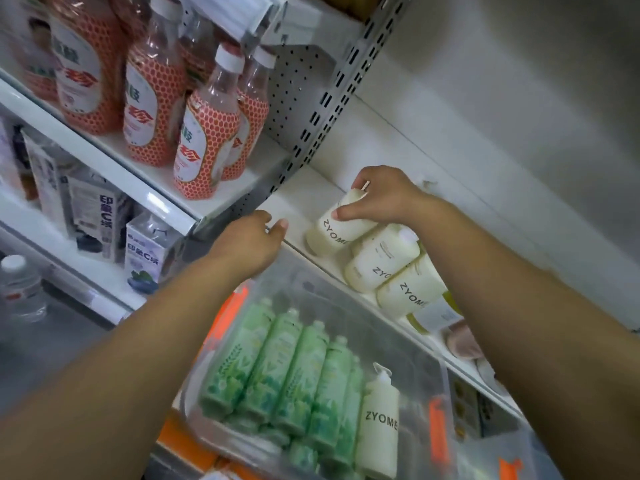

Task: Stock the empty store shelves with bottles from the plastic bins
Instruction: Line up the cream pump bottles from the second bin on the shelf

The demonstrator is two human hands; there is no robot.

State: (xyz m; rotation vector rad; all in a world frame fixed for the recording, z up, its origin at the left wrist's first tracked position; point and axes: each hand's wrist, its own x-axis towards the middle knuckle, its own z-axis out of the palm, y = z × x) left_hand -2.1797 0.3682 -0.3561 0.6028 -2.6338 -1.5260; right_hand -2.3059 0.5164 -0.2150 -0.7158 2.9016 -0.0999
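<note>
Two bare hands at the placing of a bottle, read from near to far. Nearest, at six o'clock in the view, the clear plastic bin (424,386) holds a rank of green bottles (294,372) lying side by side and, at their three o'clock, one cream pump bottle (377,427) marked ZYOME, so stock remains to be moved. Beyond the bin, the left hand (249,240) hovers at the front edge of the white shelf (301,202), fingers loosely curled round nothing. Whether it touches the edge cannot be told. It is probably kept there to steady the incoming bottle. At its three o'clock the right hand (384,199) clasps the held bottle (332,233) by its top from above, thumb on the near side, a grasp suited to lowering the base and turning the label outward. This bottle sits on or just over the shelf, touching the eleven o'clock end of the row of shelved cream bottles (381,261), so the row appears to fill leftward. Farthest, at ten o'clock, red-labelled bottles (207,147) occupy the adjoining bay.
</note>
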